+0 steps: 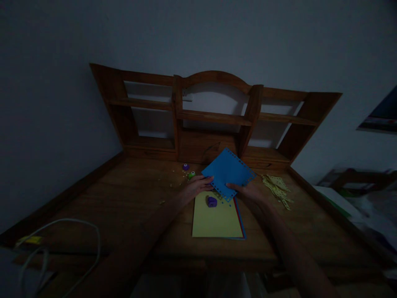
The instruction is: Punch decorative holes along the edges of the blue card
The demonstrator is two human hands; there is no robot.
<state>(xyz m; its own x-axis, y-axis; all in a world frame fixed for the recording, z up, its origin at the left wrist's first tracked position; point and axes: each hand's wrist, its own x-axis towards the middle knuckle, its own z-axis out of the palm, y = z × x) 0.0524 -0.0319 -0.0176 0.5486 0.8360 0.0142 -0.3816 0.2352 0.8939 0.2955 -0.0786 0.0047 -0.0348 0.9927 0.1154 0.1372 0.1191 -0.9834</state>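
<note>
A blue sheet of paper with rows of small holes punched along two of its edges is held tilted above the desk. My left hand grips its left lower side, fingers close together. At the lower right edge, my right hand pinches the sheet with the thumb on top; its other fingers are hidden underneath. Below the hands lies a stack of paper with a yellow sheet on top and red and blue edges showing. On that sheet sits a small purple object, perhaps a craft punch, with tiny blue bits beside it.
Beyond my left hand are a small green object and a small purple one among scattered pale bits. Yellow punched paper strips lie at right. A wooden shelf unit rises behind. A white cable loops at front left.
</note>
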